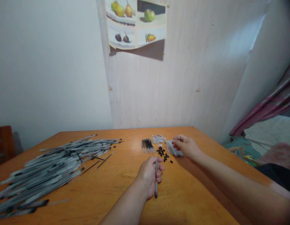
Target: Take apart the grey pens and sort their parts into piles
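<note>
My left hand [149, 176] is closed around a pen [156, 178], a slim grey translucent barrel held upright with its black end at the bottom. My right hand [185, 145] reaches over a row of translucent pen caps [171, 148], thumb and fingers pinched together at its top; whether a piece is between them is too small to tell. Just left of that row lie several small black plugs [161, 151]. Behind the left hand is a bunch of black-and-clear refills [148, 145]. A cluster of small clear pieces [158, 138] sits farther back.
A large heap of grey pens [58, 165] spreads over the left side of the orange wooden table [112, 200], some with tips jutting right. The wall with fruit pictures [135, 26] stands behind. A chair back [3, 142] is at left, a bed [273, 134] at right.
</note>
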Tool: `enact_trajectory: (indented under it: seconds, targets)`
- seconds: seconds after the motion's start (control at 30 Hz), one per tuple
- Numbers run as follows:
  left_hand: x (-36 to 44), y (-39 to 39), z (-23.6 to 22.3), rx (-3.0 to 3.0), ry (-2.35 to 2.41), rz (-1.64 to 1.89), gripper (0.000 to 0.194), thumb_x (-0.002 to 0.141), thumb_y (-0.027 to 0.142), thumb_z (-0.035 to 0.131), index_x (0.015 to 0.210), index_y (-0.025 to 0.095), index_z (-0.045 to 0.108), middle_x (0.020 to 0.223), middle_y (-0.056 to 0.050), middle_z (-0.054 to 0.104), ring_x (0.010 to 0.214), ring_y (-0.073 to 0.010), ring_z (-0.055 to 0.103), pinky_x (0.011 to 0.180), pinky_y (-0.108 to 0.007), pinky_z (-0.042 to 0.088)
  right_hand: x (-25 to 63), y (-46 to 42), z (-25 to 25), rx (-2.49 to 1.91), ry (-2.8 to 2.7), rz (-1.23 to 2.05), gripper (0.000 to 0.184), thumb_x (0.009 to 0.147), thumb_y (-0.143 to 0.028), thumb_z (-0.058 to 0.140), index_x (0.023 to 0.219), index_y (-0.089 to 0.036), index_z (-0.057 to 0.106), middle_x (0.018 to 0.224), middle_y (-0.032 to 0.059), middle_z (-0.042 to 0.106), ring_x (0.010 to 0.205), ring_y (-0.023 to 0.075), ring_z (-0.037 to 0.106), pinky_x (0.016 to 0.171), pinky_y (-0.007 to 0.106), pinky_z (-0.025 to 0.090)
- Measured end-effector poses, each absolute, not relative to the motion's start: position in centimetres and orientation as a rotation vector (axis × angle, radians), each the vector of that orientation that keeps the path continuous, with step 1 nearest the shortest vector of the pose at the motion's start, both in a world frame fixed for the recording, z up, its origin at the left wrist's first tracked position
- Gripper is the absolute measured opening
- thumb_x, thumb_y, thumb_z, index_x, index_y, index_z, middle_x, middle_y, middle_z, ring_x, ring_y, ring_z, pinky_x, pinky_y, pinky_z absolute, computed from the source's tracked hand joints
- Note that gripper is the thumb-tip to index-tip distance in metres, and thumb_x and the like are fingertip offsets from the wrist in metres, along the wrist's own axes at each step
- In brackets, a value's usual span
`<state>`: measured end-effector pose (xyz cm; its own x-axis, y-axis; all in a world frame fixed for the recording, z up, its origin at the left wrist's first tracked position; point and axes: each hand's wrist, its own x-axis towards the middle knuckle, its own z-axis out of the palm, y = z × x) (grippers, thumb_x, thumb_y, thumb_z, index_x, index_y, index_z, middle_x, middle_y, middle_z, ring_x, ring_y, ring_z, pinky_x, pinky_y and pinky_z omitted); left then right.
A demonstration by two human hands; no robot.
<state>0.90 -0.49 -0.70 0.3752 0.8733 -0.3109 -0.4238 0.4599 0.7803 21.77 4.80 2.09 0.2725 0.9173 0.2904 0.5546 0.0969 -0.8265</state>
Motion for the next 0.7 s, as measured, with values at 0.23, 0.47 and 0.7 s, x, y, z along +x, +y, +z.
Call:
enact_trajectory:
  seconds: [0.23, 0.47, 0.7]
  targets:
    - [1.0, -0.5, -0.3, 0.646, 0.813, 0.904, 0.025, 0.08, 0.034, 0.053, 0.096, 0.015, 0.057, 0.065, 0.001, 0.055, 0.043, -0.006, 0.032, 0.045, -0.022, 0.018, 22.7, 11.1, 1.5, -1.82, -1.498, 0.16, 0.012, 0.077, -0.023, 0.058, 0.075, -0.019, 0.069, 0.078, 0.0068, 0.07, 0.077, 0.0202, 0.061, 0.066, 0.029, 0.041]
    - [1.1, -0.3, -0.5, 0.659, 0.826, 0.888, 0.025, 0.079, 0.033, 0.05, 0.096, 0.015, 0.057, 0.065, 0.001, 0.055, 0.044, -0.0066, 0.032, 0.045, -0.023, 0.017, 23.2, 15.0, 1.7, -2.068, -1.56, 0.107, 0.014, 0.076, -0.02, 0.061, 0.08, -0.019, 0.074, 0.086, 0.0119, 0.074, 0.085, 0.0245, 0.067, 0.067, 0.03, 0.042]
    - [1.1, -0.4, -0.9, 0.677, 0.837, 0.891, 0.028, 0.078, 0.034, 0.051, 0.097, 0.015, 0.058, 0.067, 0.0, 0.056, 0.044, -0.0068, 0.033, 0.047, -0.023, 0.017, 22.8, 17.1, 1.5, -2.233, -1.626, 0.144, 0.014, 0.07, -0.019, 0.071, 0.083, -0.018, 0.076, 0.097, 0.0158, 0.075, 0.094, 0.0281, 0.068, 0.07, 0.032, 0.046]
